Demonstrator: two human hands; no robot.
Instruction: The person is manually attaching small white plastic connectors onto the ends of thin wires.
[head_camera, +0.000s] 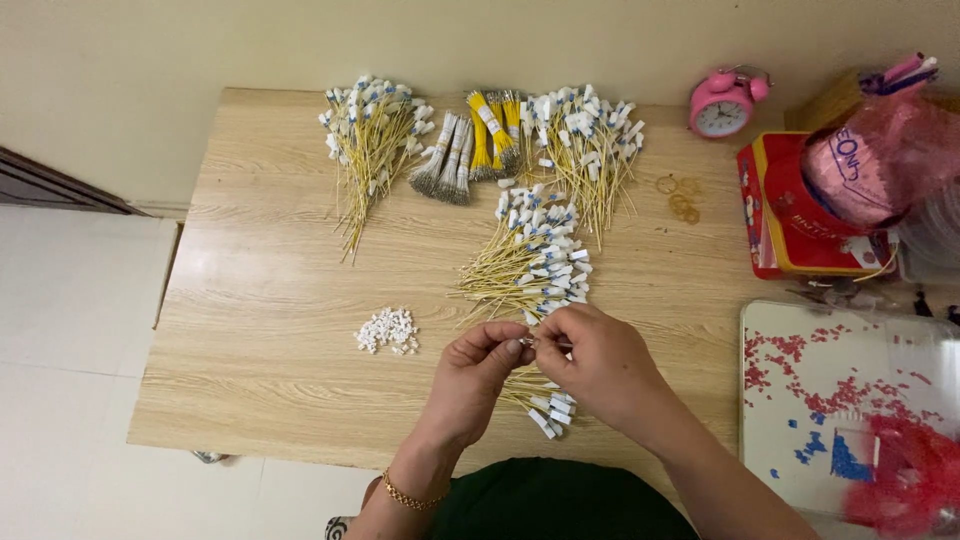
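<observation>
My left hand and my right hand meet over the near edge of the wooden table, fingertips pinched together on a thin yellow wire. Under the right hand lies a small bunch of yellow wires with white-and-blue connectors. Just beyond the hands a larger heap of such wires fans out. A little pile of loose white connectors sits left of my left hand. A gold bracelet is on the left wrist.
Two more heaps of finished wires and tied bundles of bare wires lie at the table's far edge. Rubber bands, a pink alarm clock, a red tin and a white tray with red and blue bits stand on the right.
</observation>
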